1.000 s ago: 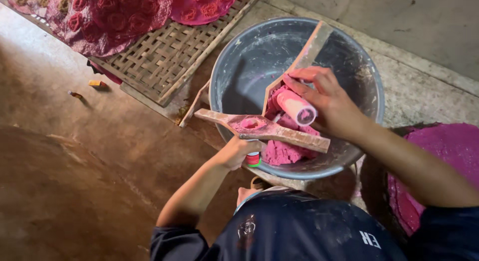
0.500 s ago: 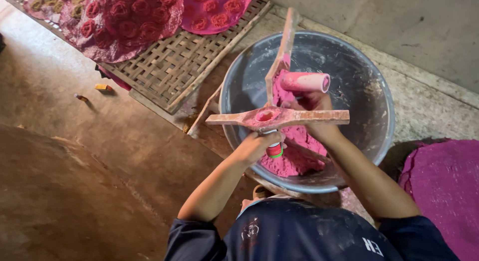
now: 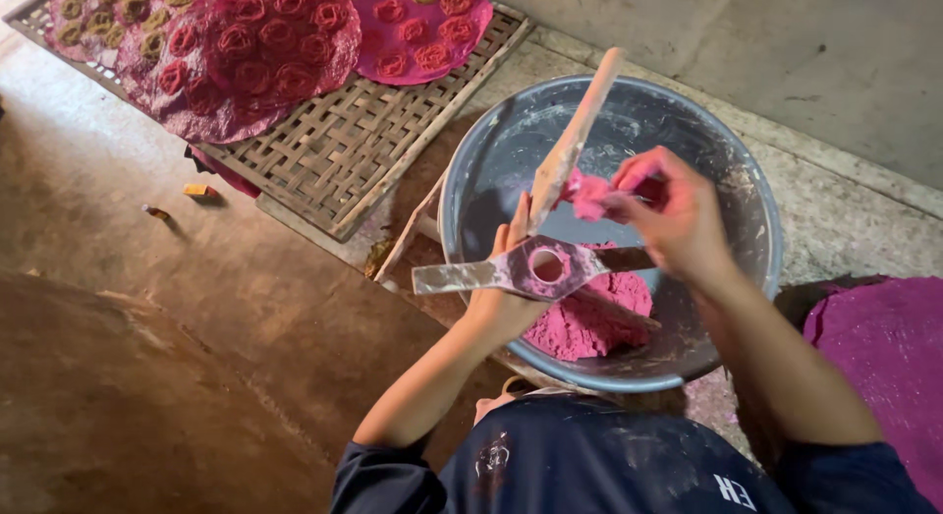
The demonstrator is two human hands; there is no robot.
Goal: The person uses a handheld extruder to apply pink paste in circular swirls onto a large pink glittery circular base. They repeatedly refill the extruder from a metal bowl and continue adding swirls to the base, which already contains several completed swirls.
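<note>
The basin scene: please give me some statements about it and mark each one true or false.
1. The metal basin holds pink dough. True.
2. The left hand holds a wooden press over the basin. True.
3. The woven tray is bare. False: pink sheets with rose shapes lie on it.
4. The right hand rests on the floor. False: it is raised over the basin, its fingers at a pink lump by the upper arm of the press.
5. The press has a round hole where its arms meet. True.
</note>
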